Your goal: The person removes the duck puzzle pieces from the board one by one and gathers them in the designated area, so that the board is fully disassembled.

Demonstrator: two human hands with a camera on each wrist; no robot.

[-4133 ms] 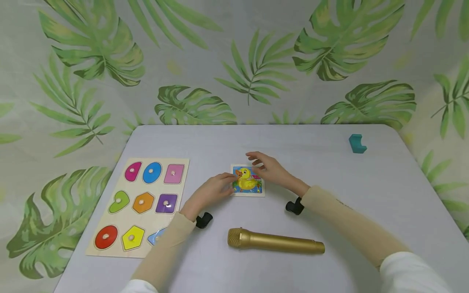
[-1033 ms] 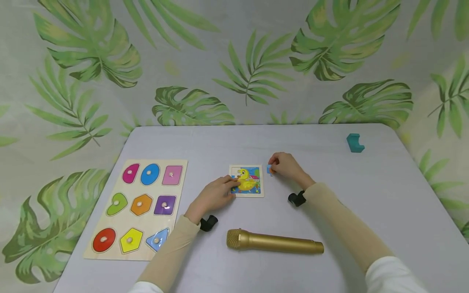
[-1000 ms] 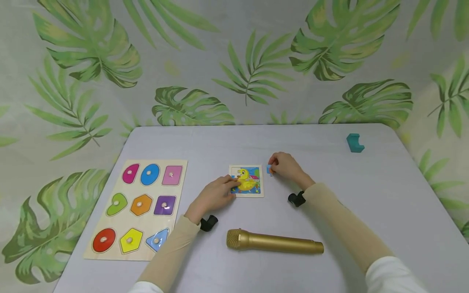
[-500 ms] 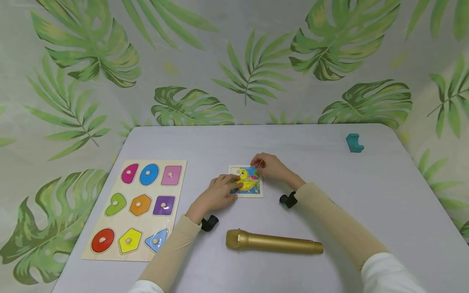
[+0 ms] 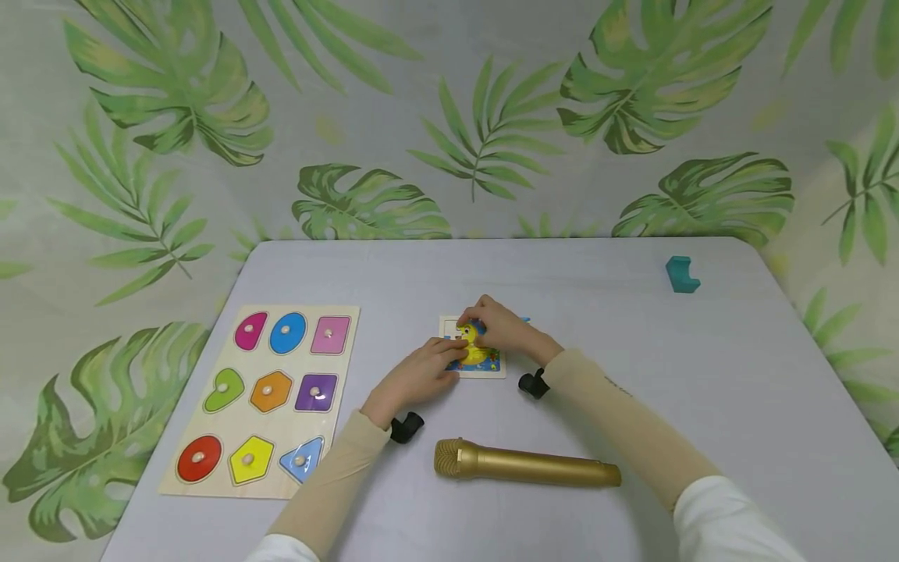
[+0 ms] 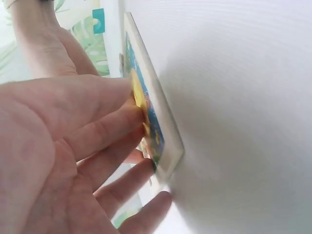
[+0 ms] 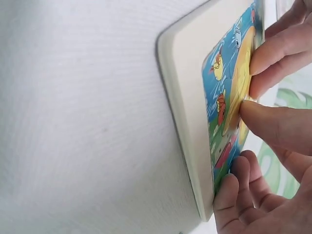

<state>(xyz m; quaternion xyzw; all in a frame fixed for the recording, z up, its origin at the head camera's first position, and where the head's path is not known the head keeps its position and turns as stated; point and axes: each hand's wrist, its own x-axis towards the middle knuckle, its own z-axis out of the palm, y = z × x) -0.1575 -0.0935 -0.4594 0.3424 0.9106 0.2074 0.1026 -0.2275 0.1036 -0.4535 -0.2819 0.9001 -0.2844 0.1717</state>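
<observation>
A small square duck jigsaw puzzle lies in its pale wooden frame mid-table. Its upper left corner shows bare wood. Fairly straight fingers of my left hand rest on the picture's left part; in the left wrist view the left hand reaches over the board. From the right, my right hand bends over the duck's head. The right wrist view has the right hand's thumb on the picture and its fingertips near the edge; whether they pinch a piece I cannot tell. A blue puzzle piece peeks out behind that hand.
A wooden knob puzzle board with coloured shapes lies to the left, partly under the left forearm. In front is a gold microphone. A teal notched block sits at the back right. Leaf-patterned cloth hangs behind the table.
The upper left corner piece came out of the puzzle and was set down on the right. Since then the right hand has moved left over the duck's head; the left hand shifted slightly right.
</observation>
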